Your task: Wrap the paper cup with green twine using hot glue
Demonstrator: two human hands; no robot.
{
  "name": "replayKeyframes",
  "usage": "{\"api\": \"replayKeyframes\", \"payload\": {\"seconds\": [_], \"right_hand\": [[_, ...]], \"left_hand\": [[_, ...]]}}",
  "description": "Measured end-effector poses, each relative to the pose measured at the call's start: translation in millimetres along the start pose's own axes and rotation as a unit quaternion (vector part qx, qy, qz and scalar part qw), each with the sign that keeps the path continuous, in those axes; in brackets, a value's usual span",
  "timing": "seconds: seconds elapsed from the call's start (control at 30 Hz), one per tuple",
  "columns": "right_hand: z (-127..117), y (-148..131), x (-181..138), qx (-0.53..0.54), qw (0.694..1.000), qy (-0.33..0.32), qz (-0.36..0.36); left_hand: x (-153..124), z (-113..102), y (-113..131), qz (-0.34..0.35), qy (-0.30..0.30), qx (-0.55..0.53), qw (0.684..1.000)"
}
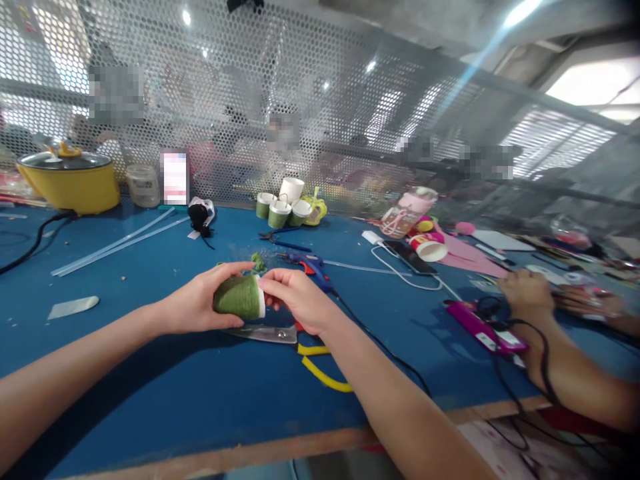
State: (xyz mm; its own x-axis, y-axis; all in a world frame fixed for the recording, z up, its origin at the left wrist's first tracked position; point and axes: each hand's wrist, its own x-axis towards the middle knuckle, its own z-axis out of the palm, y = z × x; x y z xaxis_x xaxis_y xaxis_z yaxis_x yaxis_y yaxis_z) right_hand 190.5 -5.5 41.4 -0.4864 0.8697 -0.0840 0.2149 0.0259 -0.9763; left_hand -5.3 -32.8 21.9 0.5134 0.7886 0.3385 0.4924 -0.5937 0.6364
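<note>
A small paper cup (240, 298) wound with green yarn lies tilted on its side above the blue table, its white rim facing right. My left hand (193, 300) is wrapped round its yarn-covered body, thumb below and fingers above. At the rim, the thumb and fingers of my right hand (300, 300) are pinched together; any yarn end between them is too small to see. Just beyond my hands are a green yarn tuft (258, 262) and a blue glue gun (313, 265). Beneath them lie scissors with yellow handles (325, 379), partly hidden by my right hand and forearm.
Several green-wrapped cups (279, 215) stand at the back, near pliers (285, 240). Clear glue sticks (120, 243) and a yellow pot (73, 183) are left. Rightward are a phone (407, 257), a purple power strip (485, 327) and another person's hand (527, 293). A perforated screen (330, 147) rises behind.
</note>
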Motion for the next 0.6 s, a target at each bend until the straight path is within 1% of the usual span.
{"api": "replayKeyframes", "payload": {"seconds": [0.07, 0.1, 0.13, 0.17, 0.2, 0.23, 0.27, 0.37, 0.43, 0.5, 0.6], "right_hand": [[-7.7, -4.3, 4.3, -0.084, 0.996, 0.01, -0.014], [-13.3, -7.2, 8.6, -0.146, 0.988, 0.029, -0.027], [-19.3, -10.4, 14.3, -0.217, 0.974, 0.06, -0.04], [-25.1, -13.6, 21.4, -0.3, 0.948, 0.091, -0.056], [-30.1, -16.3, 29.5, -0.4, 0.909, 0.096, -0.064], [-33.5, -18.3, 38.2, -0.494, 0.863, 0.088, -0.057], [-35.1, -19.5, 47.1, -0.52, 0.85, 0.074, -0.05], [-28.2, -18.1, 72.3, -0.557, 0.83, 0.032, -0.012], [-17.8, -15.1, 87.1, -0.568, 0.822, 0.03, 0.018], [-8.0, -13.4, 101.5, -0.567, 0.822, 0.037, 0.043], [-0.6, -17.1, 123.6, -0.536, 0.84, 0.063, 0.053]], "left_hand": [[0.4, -1.8, 4.1, 0.007, -0.022, 0.033, 0.999], [0.6, -2.7, 6.3, 0.009, -0.031, 0.043, 0.999], [0.7, -3.4, 8.3, 0.01, -0.039, 0.047, 0.998], [0.7, -3.9, 10.1, 0.012, -0.046, 0.047, 0.998], [0.7, -4.2, 11.6, 0.015, -0.053, 0.045, 0.997], [0.6, -4.3, 12.7, 0.02, -0.059, 0.041, 0.997], [0.4, -4.2, 13.4, 0.026, -0.065, 0.037, 0.997], [-0.1, -3.0, 14.1, 0.04, -0.074, 0.022, 0.996], [-0.3, -1.9, 14.6, 0.04, -0.077, 0.011, 0.996], [-0.1, -0.6, 15.4, 0.036, -0.077, 0.001, 0.996], [0.3, 1.3, 16.7, 0.04, -0.078, -0.014, 0.996]]}}
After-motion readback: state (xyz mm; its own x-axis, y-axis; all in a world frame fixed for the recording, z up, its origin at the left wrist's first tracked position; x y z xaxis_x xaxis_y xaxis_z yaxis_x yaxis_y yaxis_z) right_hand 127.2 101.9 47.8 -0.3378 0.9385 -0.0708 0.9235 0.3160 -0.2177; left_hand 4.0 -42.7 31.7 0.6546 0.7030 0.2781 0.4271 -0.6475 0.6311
